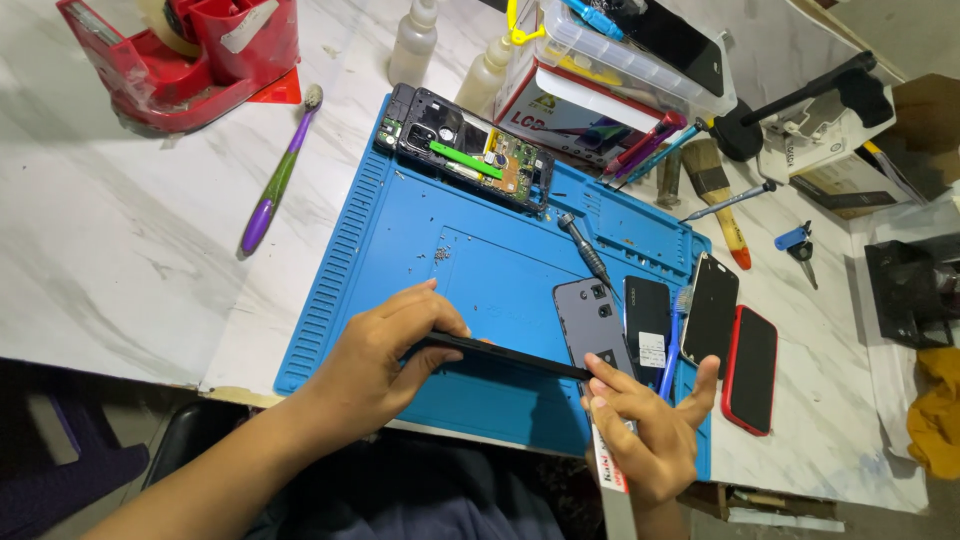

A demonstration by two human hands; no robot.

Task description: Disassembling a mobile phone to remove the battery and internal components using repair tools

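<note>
the left hand [385,350] pinches one end of a thin black phone [500,353] held edge-on above the blue mat [470,250]; the right hand [650,425], fingers half open, steadies its other end beside a grey back cover [590,320].

White-red box [560,100], perhaps labelled battery [647,318].
</note>
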